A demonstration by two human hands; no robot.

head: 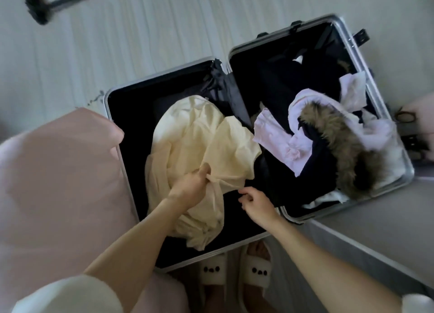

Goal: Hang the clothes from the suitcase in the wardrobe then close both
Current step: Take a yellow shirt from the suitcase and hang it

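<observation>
An open suitcase with a silver frame and black lining lies flat on the floor. Its left half holds a crumpled cream garment. My left hand grips a fold of that cream cloth near its lower middle. My right hand hovers just to the right with fingers loosely curled, at the cloth's edge; whether it touches is unclear. The right half holds a dark coat with a brown fur trim and a pale pink garment. No wardrobe is in sight.
A pink bedcover bulges over the suitcase's left side. A grey surface runs along the lower right. A black chair base stands at the top left on pale floorboards. My feet in white slippers are below the case.
</observation>
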